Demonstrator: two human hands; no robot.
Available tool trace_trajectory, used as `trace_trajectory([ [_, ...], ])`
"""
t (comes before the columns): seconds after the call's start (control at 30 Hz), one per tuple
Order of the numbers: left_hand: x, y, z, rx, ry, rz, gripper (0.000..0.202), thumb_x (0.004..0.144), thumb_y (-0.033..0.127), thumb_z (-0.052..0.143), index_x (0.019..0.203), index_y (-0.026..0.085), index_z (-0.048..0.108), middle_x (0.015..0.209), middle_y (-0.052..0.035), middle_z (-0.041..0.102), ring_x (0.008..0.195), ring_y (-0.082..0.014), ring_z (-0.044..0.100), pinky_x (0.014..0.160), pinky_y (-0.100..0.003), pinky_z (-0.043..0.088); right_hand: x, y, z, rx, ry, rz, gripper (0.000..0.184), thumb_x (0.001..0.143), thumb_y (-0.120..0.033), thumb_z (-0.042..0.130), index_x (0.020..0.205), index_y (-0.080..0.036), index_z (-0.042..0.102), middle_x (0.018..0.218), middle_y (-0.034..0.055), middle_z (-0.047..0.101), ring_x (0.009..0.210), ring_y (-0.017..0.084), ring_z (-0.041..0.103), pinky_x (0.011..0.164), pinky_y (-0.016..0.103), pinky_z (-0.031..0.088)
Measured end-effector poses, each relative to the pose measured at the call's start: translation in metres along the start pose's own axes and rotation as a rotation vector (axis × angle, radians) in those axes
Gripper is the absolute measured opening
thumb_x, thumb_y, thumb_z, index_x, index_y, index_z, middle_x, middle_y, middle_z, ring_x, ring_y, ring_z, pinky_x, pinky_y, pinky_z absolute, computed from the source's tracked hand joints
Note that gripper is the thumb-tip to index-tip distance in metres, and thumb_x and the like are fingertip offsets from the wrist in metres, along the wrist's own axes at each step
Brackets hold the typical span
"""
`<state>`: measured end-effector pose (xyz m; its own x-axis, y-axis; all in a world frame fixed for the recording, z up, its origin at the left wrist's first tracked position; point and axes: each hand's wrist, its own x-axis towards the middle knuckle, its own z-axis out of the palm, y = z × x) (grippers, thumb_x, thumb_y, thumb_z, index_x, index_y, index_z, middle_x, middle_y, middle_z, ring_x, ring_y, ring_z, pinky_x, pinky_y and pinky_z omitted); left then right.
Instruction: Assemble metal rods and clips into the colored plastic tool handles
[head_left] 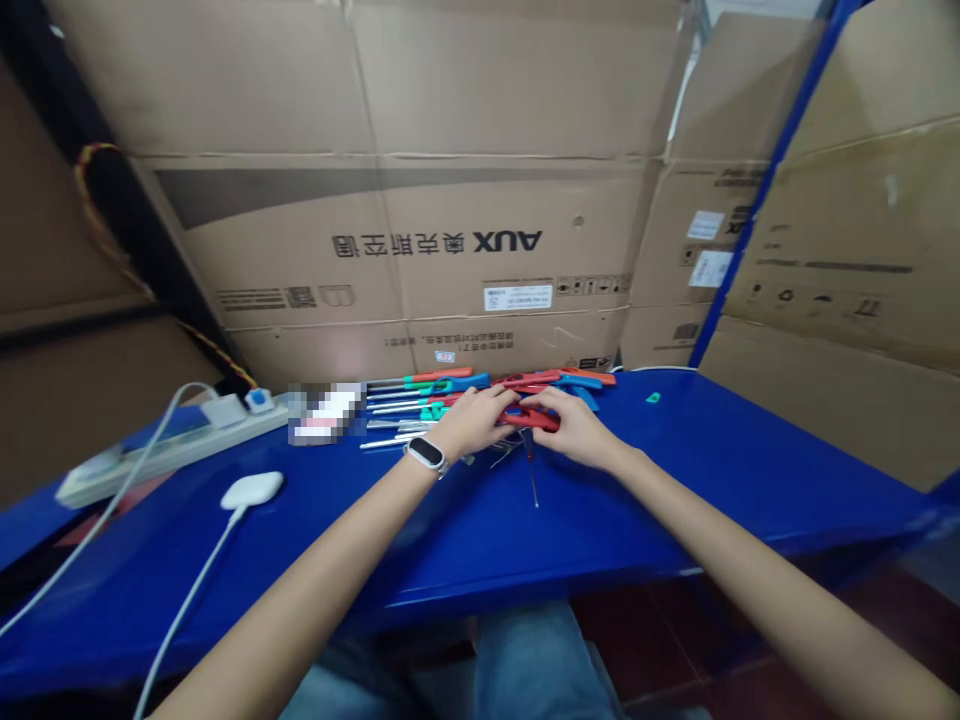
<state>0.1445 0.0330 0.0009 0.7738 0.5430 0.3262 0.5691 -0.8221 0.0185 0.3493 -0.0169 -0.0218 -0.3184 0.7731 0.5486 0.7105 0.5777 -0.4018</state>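
Note:
My left hand (478, 418), with a white smart band on its wrist, is closed around one end of a red lighter handle (540, 419). At the other end of this handle, the fingers of my right hand (576, 428) are closed too. Under my hands a small screwdriver (534, 485) with a thin metal shaft lies on the blue table. Long-necked lighters (450, 384) with red, blue, orange and green handles are spread out just behind my hands. Several silver lighter tubes (390, 424) point left. My fingers partly cover the red handle and the small parts below.
A white power strip (180, 440) with plugs is on the left of the blue table (630, 530). A white case (253, 490) on a cable lies nearer. A blurred-out object (327, 414) sits beside the tubes. A small green piece (653, 398) lies right. Cardboard (435, 200) walls the back.

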Motion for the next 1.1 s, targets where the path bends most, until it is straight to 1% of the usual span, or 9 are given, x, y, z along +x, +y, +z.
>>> trace_trajectory([
  [0.1,-0.054,-0.019,-0.014,-0.076,0.011,-0.032,0.033,0.091,0.034,0.063,0.121,0.021,0.06,0.121,-0.0104,0.064,0.111,-0.0274,0.062,0.092,-0.037,0.048,0.013,-0.034,0.028,0.094,-0.101,-0.054,0.043,0.074,-0.012,0.064,0.117,-0.02,0.068,0.109,0.0076,0.065,0.094,0.021,0.063,0.087,0.035,0.05],
  [0.2,-0.102,-0.034,-0.016,-0.202,0.013,-0.072,0.032,0.092,0.039,0.063,0.119,0.024,0.062,0.116,-0.0081,0.064,0.105,-0.0252,0.063,0.088,-0.034,0.049,0.018,-0.061,0.056,0.158,-0.227,-0.094,0.043,0.074,-0.012,0.065,0.117,-0.019,0.067,0.11,0.0084,0.065,0.097,0.022,0.063,0.089,0.036,0.05],
  [0.33,-0.134,-0.044,-0.007,-0.265,-0.006,-0.116,0.027,0.091,0.042,0.064,0.109,0.023,0.065,0.104,-0.0062,0.064,0.098,-0.0237,0.062,0.082,-0.032,0.048,0.019,-0.076,0.08,0.19,-0.324,-0.125,0.044,0.074,-0.01,0.066,0.117,-0.018,0.067,0.109,0.0089,0.065,0.101,0.023,0.062,0.091,0.036,0.049],
  [0.5,-0.135,-0.043,-0.001,-0.277,0.0,-0.149,0.027,0.09,0.045,0.064,0.103,0.021,0.066,0.103,-0.0077,0.065,0.101,-0.0255,0.061,0.085,-0.034,0.049,0.014,-0.073,0.081,0.221,-0.267,-0.06,0.032,0.082,-0.018,0.064,0.114,-0.019,0.069,0.104,0.0069,0.071,0.097,0.022,0.065,0.089,0.036,0.049],
  [0.67,-0.136,-0.04,-0.004,-0.299,0.105,-0.163,0.044,0.091,0.046,0.063,0.126,0.021,0.059,0.124,-0.0104,0.063,0.115,-0.0273,0.059,0.098,-0.04,0.047,0.017,-0.066,0.07,0.312,-0.194,0.047,0.023,0.09,-0.024,0.056,0.104,-0.019,0.074,0.101,0.0053,0.076,0.091,0.02,0.068,0.084,0.033,0.05],
  [0.77,-0.133,-0.041,-0.007,-0.354,0.189,-0.154,0.036,0.099,0.041,0.051,0.129,0.023,0.058,0.129,-0.0088,0.064,0.12,-0.0251,0.059,0.103,-0.038,0.045,0.03,-0.063,0.067,0.335,-0.186,0.059,0.024,0.089,-0.027,0.056,0.101,-0.018,0.076,0.092,0.0045,0.076,0.079,0.018,0.067,0.075,0.031,0.049],
  [0.87,-0.125,-0.046,-0.01,-0.449,0.245,-0.181,0.032,0.101,0.039,0.046,0.12,0.022,0.064,0.119,-0.0071,0.07,0.109,-0.0232,0.064,0.095,-0.035,0.048,0.047,-0.061,0.069,0.36,-0.197,0.063,0.024,0.087,-0.029,0.057,0.097,-0.017,0.076,0.085,0.0044,0.075,0.073,0.017,0.065,0.068,0.029,0.048],
  [0.93,-0.119,-0.051,-0.01,-0.517,0.284,-0.246,0.031,0.099,0.039,0.047,0.112,0.02,0.068,0.104,-0.0062,0.073,0.094,-0.0218,0.067,0.084,-0.032,0.05,0.055,-0.059,0.072,0.349,-0.182,0.069,0.024,0.086,-0.031,0.058,0.094,-0.016,0.075,0.082,0.0043,0.074,0.07,0.017,0.064,0.066,0.028,0.047],
  [1.1,-0.115,-0.062,-0.002,-0.732,0.388,-0.43,0.035,0.094,0.043,0.048,0.098,0.015,0.068,0.068,-0.0011,0.062,0.062,-0.0156,0.058,0.06,-0.026,0.044,0.053,-0.048,0.081,0.321,-0.081,0.107,0.025,0.086,-0.034,0.056,0.093,-0.017,0.072,0.081,0.0043,0.072,0.068,0.017,0.06,0.065,0.03,0.046],
])
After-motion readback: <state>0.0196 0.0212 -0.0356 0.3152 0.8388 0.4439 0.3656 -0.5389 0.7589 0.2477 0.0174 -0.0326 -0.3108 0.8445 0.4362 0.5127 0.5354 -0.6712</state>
